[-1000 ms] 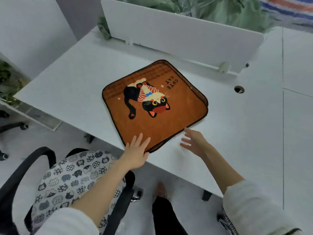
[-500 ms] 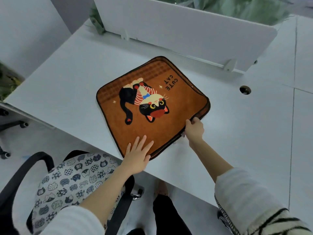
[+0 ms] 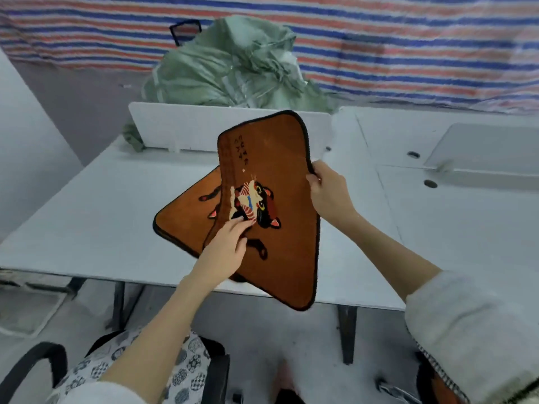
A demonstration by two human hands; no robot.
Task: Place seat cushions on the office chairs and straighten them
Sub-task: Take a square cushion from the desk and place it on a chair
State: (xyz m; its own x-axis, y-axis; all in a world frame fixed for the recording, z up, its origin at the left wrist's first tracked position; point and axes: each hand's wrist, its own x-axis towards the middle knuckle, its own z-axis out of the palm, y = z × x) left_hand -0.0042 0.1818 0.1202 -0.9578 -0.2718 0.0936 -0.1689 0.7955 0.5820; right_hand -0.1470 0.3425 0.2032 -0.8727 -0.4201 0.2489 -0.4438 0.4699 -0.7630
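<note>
Lifted cushion: a flat, square, orange-brown fabric seat cushion (image 3: pixel 280 176) with black piping, a cartoon cat print and small lettering is held up off the desk, tilted, its far corner raised toward the divider and its near corner hanging past the desk's front edge.
Second cushion: another orange-brown seat cushion (image 3: pixel 186 217) of the same kind lies flat on the desk, partly hidden behind the lifted one; its left corner and part of its cat print show.
Right hand: the right hand (image 3: pixel 328 191) grips the lifted cushion's right edge, fingers curled round the black piping.
Left hand: the left hand (image 3: pixel 229 243) is at the lifted cushion's left edge, fingertips on the cat print; whether the thumb is curled under the edge cannot be told.
Hands together or apart: apart, one on each side of the lifted cushion.
Desk: a white rectangular desk (image 3: pixel 87 217) carries the flat cushion; a low white divider panel (image 3: pixel 175 126) stands along its far side.
Chair: a black office chair (image 3: pixel 215 374) stands in front of the desk below the left forearm, with a white cushion printed with dark cat faces (image 3: pixel 186 371) on its seat.
Behind: a crumpled green woven sack (image 3: pixel 227 71) sits beyond the divider, against a red, white and blue striped tarpaulin (image 3: pixel 408 48).
</note>
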